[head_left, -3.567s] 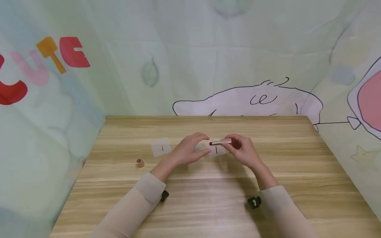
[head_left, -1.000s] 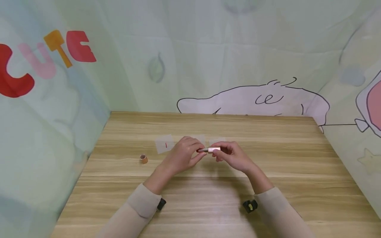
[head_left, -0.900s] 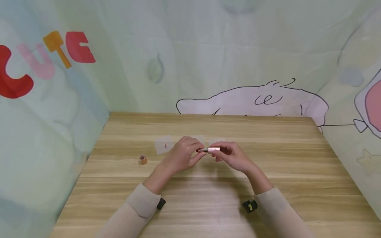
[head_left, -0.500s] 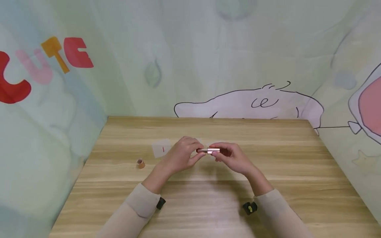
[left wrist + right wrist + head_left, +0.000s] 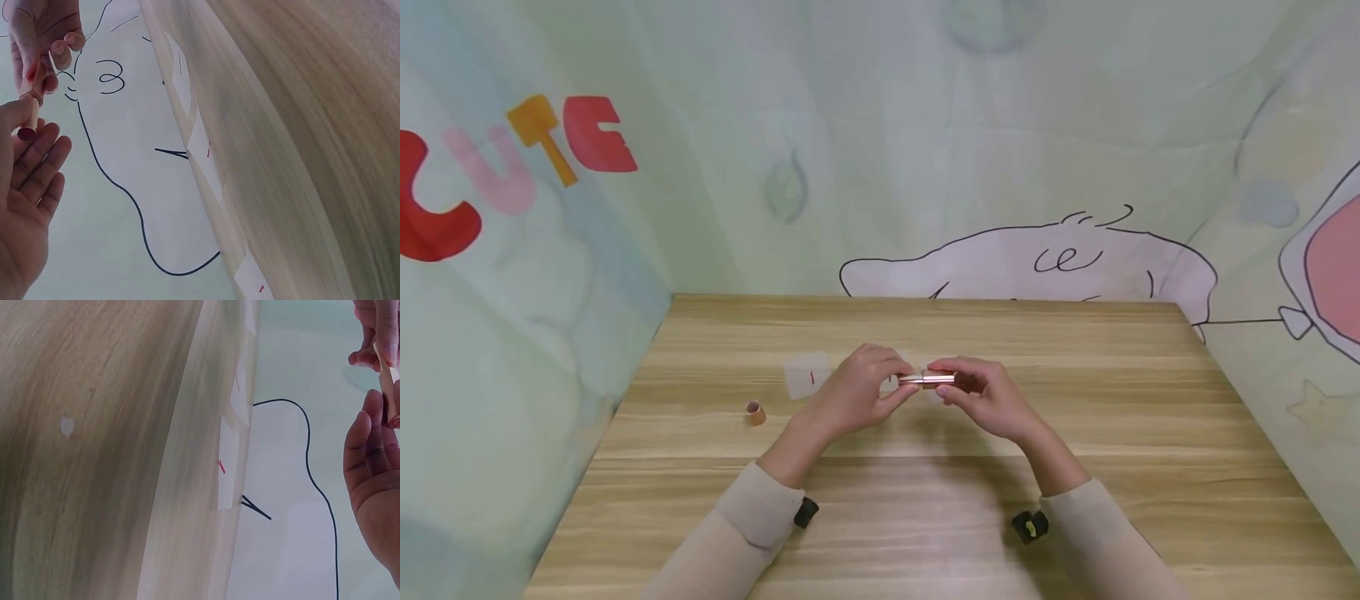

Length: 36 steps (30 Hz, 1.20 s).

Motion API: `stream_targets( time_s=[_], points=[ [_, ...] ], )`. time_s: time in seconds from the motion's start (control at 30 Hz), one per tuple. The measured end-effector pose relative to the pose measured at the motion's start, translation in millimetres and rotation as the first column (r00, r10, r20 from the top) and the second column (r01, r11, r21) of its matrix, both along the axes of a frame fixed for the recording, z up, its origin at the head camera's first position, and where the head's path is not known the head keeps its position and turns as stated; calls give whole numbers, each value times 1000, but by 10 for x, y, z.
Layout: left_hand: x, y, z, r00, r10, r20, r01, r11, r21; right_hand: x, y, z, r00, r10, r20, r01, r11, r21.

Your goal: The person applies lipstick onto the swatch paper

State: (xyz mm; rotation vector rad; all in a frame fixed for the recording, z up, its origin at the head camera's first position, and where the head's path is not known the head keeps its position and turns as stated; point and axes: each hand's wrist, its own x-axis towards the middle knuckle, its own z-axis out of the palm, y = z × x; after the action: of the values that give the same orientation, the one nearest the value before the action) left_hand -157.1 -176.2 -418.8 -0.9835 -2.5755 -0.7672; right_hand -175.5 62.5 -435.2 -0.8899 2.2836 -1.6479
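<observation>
A lipstick point(image 5: 930, 379) in a shiny rose-gold tube lies sideways between my two hands above the table. My left hand point(image 5: 859, 390) pinches its slimmer end between thumb and fingers, close to the red tip. At the other end, the thicker base is gripped by the thumb and fingers of my right hand point(image 5: 994, 400). In the left wrist view the lipstick point(image 5: 30, 115) points its dark red end toward the camera. The lipstick's cap point(image 5: 756, 413) stands apart on the table, to the left of my left forearm.
White paper squares lie in a row on the wooden table point(image 5: 880, 533). The left paper point(image 5: 801, 382) bears a short red line; the others are mostly behind my hands. Printed curtains point(image 5: 722, 167) rise at the table's back and sides.
Earlier my right hand held the lipstick alone; my left hand has since closed on its tip end. During the last second the base has turned in my right fingers. The cap has not moved.
</observation>
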Motion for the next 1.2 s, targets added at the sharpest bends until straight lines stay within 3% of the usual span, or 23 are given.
stream_targets(
  time_s=[0.13, 0.33, 0.6, 0.77, 0.97, 1.1, 1.2],
  points=[
    [10, -3, 12, 998, 5, 62, -6, 1000, 16, 5, -15, 9, 999, -7, -35, 8, 1000, 6],
    [23, -12, 25, 997, 20, 71, -20, 1000, 0, 4, -38, 16, 994, -32, -103, 37, 998, 41],
    [56, -18, 28, 997, 17, 76, -14, 999, -34, -3, -79, 9, 958, -11, -286, 42, 994, 102],
    [71, -65, 24, 997, 24, 70, -23, 1000, -19, -2, -77, -16, 947, -7, -322, 45, 993, 110],
    [129, -315, 68, 990, 129, 52, -129, 992, -18, 20, -49, -47, 956, -39, -290, 72, 992, 102],
    [164, -603, 78, 979, 194, 56, -193, 981, -30, 30, -28, -60, 958, -58, -281, 90, 991, 102],
    [197, -847, 45, 968, 229, 100, -225, 973, -49, 33, -15, -62, 957, -64, -283, 98, 990, 105]
  ],
)
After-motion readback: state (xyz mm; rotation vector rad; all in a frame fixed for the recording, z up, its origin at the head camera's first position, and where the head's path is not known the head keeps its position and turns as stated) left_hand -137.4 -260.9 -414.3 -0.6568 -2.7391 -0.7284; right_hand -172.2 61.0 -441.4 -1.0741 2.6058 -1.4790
